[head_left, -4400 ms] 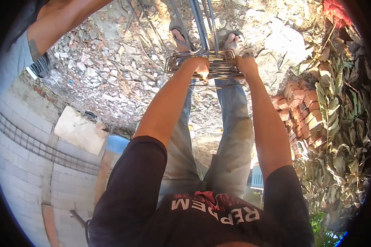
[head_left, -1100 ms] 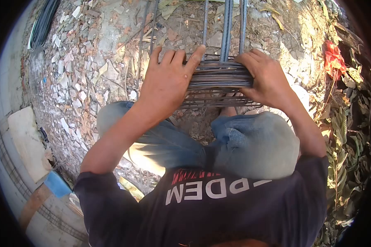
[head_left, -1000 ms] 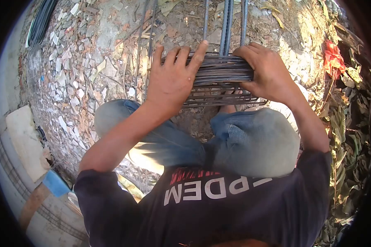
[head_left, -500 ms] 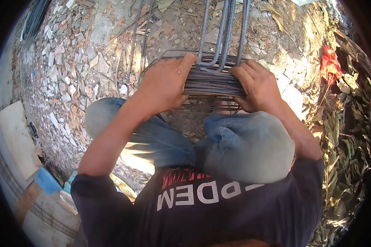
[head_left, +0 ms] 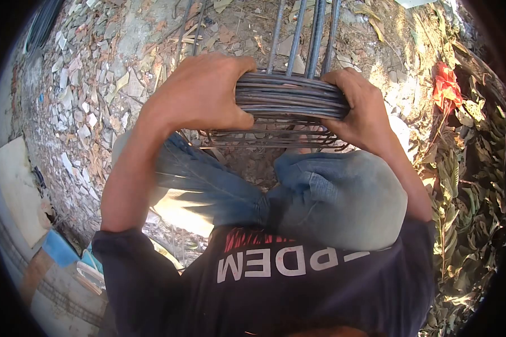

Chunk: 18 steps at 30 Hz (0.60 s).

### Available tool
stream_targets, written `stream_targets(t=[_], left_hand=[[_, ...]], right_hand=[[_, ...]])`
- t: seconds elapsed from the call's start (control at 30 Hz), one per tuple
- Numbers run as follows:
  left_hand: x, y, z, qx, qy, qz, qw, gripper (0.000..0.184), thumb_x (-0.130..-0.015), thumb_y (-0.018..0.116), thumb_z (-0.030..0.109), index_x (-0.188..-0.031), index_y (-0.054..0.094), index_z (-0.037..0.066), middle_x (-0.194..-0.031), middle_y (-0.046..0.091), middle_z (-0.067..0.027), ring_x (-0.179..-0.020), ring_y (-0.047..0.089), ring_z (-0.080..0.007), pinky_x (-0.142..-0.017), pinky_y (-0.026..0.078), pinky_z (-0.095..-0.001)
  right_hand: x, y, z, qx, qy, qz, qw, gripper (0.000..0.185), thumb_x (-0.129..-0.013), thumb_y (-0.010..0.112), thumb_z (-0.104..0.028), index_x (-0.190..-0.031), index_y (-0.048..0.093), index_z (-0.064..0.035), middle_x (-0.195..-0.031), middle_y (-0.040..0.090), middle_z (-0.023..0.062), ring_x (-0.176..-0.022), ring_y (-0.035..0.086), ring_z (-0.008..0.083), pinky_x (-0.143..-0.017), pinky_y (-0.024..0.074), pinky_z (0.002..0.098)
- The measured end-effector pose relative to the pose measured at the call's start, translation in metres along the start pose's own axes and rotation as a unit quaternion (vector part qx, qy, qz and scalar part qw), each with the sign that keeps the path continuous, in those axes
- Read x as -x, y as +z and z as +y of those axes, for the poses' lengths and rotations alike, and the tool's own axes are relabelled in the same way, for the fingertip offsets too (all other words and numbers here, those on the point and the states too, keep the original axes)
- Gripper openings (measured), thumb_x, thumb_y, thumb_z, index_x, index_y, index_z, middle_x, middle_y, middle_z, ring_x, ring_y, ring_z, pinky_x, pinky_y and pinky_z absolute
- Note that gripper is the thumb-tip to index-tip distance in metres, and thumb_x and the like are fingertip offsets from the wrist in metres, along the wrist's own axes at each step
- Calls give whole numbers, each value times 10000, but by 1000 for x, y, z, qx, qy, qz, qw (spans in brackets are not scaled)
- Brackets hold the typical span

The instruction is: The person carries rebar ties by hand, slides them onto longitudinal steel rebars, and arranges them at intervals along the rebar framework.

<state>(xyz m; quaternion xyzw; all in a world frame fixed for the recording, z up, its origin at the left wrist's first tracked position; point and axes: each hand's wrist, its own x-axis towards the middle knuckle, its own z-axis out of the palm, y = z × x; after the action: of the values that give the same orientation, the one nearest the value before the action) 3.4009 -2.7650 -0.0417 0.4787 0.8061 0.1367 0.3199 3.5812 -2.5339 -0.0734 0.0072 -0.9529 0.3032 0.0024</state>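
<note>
A stack of bent steel rings [head_left: 289, 95] lies across several long steel bars [head_left: 312, 45] that run away from me. My left hand [head_left: 205, 92] grips the left end of the stack, thumb on the near side and fingers over the far side. At the right end, my right hand [head_left: 357, 106] is closed round the rings in the same way. Below the gripped stack, nearer my knees, more thin bent rings [head_left: 275, 139] show. My legs in jeans [head_left: 343, 196] are bent close to them.
Broken tile and rubble [head_left: 78, 112] cover the ground on the left. A coil of dark wire [head_left: 39, 28] lies at the upper left, a blue object [head_left: 60, 248] and pale board [head_left: 19, 191] at the lower left. Red plastic [head_left: 447, 89] and dry leaves [head_left: 472, 213] are on the right.
I have gone from standing to squatting by the bars. In the last half second, my left hand has shifted left and turned, now wrapped round the stack's left end; the right hand still grips.
</note>
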Motion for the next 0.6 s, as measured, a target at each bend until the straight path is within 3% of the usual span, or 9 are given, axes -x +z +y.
stream_targets(t=[0.17,0.33,0.47,0.5,0.6], left_hand=[[-60,-20,-23,-59,54,-2,997,526,-637,774,220,-1085,685,-41,-865,716,-229,-823,712,-362,-743,548,-451],[-75,-31,-9,-78,108,54,990,451,-663,789,202,-1016,669,-51,-840,709,-222,-813,712,-357,-735,548,-457],[-50,7,-17,-133,94,-5,987,616,-676,816,162,-1219,569,7,-851,705,-205,-915,712,-359,-817,554,-451],[-47,22,-14,-184,73,-26,980,672,-685,842,136,-1270,527,33,-954,710,-191,-1007,698,-357,-878,540,-448],[-42,62,-19,-211,102,68,970,631,-698,850,101,-1245,543,32,-1087,699,-189,-1071,680,-354,-952,510,-457]], right_hand=[[-21,1,19,25,86,0,996,507,-695,802,-123,-1160,607,-71,-985,662,133,-947,662,365,-829,553,450],[-16,5,29,67,52,63,994,527,-704,799,-118,-1188,598,-67,-1031,656,129,-1009,643,348,-862,549,445],[0,10,21,88,13,40,995,541,-693,808,-96,-1192,600,-79,-1039,654,116,-1020,637,340,-857,551,437],[7,12,15,86,25,24,996,558,-670,819,-75,-1185,602,-82,-1036,655,105,-1011,637,328,-845,554,422],[19,24,21,131,7,36,991,572,-652,827,-72,-1179,604,-80,-1028,657,97,-1000,639,314,-831,557,414]])
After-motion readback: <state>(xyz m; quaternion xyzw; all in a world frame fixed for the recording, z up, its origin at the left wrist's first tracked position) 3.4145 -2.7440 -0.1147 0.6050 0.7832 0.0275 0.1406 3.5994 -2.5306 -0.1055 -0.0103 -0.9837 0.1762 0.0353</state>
